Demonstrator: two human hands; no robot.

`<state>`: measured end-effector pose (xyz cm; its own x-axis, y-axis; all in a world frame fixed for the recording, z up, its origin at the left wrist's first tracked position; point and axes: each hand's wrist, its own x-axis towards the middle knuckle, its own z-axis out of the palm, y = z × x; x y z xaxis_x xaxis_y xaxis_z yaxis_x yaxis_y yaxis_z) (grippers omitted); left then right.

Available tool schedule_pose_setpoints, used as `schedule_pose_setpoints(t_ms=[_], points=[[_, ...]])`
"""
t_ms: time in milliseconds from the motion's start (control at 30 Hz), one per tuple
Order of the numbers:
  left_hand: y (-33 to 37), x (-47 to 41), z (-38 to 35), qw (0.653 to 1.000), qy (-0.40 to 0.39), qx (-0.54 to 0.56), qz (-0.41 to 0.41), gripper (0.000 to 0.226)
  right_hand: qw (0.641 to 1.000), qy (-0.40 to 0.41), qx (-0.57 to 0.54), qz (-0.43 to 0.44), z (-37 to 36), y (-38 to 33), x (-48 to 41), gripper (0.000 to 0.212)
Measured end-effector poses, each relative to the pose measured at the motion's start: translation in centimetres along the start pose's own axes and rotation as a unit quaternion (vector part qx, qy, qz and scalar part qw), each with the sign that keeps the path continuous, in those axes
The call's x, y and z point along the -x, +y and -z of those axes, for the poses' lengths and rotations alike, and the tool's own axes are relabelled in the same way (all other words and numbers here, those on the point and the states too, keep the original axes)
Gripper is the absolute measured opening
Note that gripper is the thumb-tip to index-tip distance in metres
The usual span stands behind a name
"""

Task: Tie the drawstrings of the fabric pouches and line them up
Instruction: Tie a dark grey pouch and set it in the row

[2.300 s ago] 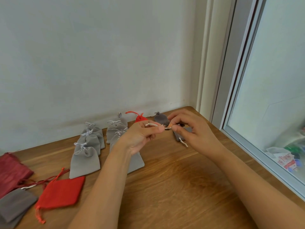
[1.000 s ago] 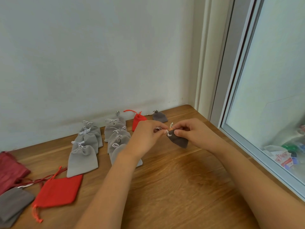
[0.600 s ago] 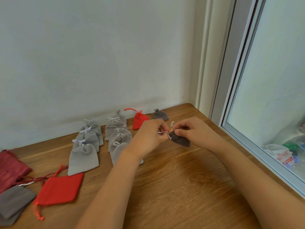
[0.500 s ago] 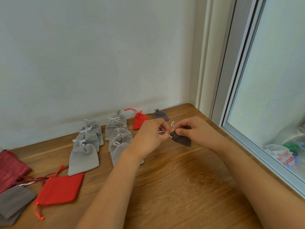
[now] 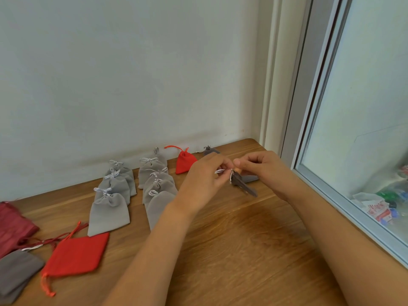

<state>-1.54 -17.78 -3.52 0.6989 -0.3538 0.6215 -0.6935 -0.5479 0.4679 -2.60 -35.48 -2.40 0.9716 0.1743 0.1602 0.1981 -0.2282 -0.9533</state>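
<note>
**Dark pouch held up for knotting**

The dark grey pouch (image 5: 245, 188) hangs just above the bench (image 5: 231, 250), toward its far right corner, lifted so its white drawstring (image 5: 220, 171) can be worked freely. The fingers of the left hand (image 5: 205, 180) pinch the cord. Those of the right hand (image 5: 262, 171) clamp the neck, apparently to steady it. The tied grey pouches (image 5: 109, 212) lie in rows by the far edge, and an untied red pouch (image 5: 75, 255) waits near the left edge.

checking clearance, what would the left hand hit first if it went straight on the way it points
The left hand would probably meet the right hand first, just across the white drawstring of the dark grey pouch; depth unclear.
</note>
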Motion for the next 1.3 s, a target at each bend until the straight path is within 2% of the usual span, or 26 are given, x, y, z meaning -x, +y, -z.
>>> schedule_pose_setpoints(t_ms=[67,233,433,567,700,967,1100,1200,1300], points=[[-0.1,0.0,0.0,1.0,0.026,0.008,-0.008,0.009,0.999,-0.003,-0.053,0.003,-0.1,-0.2,0.0,0.007],[0.3,0.0,0.1,0.998,0.063,0.002,-0.022,0.012,0.992,0.005,-0.124,0.004,0.0,-0.4,-0.1,0.024],[0.2,0.5,-0.8,0.983,0.113,-0.041,-0.139,0.01,0.981,-0.028,-0.189,-0.018,1.0,-0.7,0.1,0.026],[-0.7,0.7,-1.1,0.977,0.105,-0.079,-0.17,0.017,0.991,-0.029,-0.133,-0.013,1.3,-0.9,0.1,0.027],[-1.3,0.9,-1.0,0.974,0.111,-0.105,-0.167,0.02,0.998,-0.022,-0.059,-0.001,1.0,-0.9,0.1,0.03],[-1.3,0.6,-1.2,0.973,0.118,-0.12,-0.156,0.02,0.996,0.045,0.048,0.063,0.0,-0.6,0.1,0.029],[-1.1,0.6,-1.5,0.984,0.082,-0.11,-0.109,0.023,0.99,0.073,0.088,0.083,-0.6,-0.2,0.0,0.028],[-1.1,0.5,-1.3,0.992,0.062,-0.097,-0.056,0.017,0.985,0.083,0.126,0.085,-0.2,0.0,-0.1,0.028],[-0.3,0.4,-1.3,0.994,0.045,-0.08,-0.061,0.013,0.978,0.086,0.167,0.093,1.0,0.0,0.0,0.031]])
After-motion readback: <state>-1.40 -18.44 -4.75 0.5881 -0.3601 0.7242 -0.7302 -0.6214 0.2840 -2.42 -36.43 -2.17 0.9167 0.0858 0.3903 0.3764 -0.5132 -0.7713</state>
